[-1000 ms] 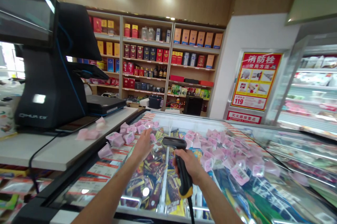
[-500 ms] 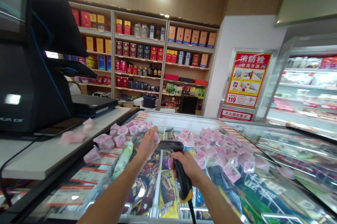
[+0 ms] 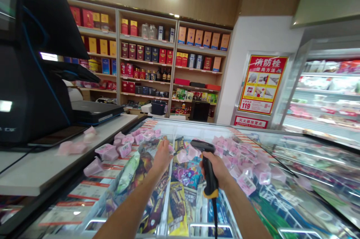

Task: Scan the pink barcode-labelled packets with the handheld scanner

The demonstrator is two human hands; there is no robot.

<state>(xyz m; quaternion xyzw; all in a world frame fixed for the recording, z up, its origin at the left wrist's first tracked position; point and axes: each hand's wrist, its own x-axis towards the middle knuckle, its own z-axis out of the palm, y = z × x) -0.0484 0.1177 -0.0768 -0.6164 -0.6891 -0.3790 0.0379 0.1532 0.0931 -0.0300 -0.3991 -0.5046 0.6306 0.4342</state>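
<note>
My right hand [image 3: 218, 168] is wrapped round the grip of a black and yellow barcode scanner [image 3: 209, 171]. The scanner's head points left, over the glass freezer top. To the left, my left hand [image 3: 163, 154] has its fingers closed on a small pink plastic cup [image 3: 171, 149], mostly hidden by the fingers. Between the hands lie a few similar pink cups [image 3: 182, 156]. A large heap of labelled pink cups [image 3: 244, 162] spreads to the right of the scanner, and a smaller group of cups [image 3: 108, 151] is at the left.
Wrapped ice creams [image 3: 177, 209] show through the freezer glass. At left, a black checkout terminal [image 3: 36, 63] stands on a white counter [image 3: 36, 175] holding more pink cups. Behind are shelves [image 3: 146, 38] of boxed goods; a red poster [image 3: 263, 83] hangs right of them.
My right hand has moved the scanner to the right, away from my left hand, uncovering pink cups between them. The left hand keeps its closed grip and has barely moved.
</note>
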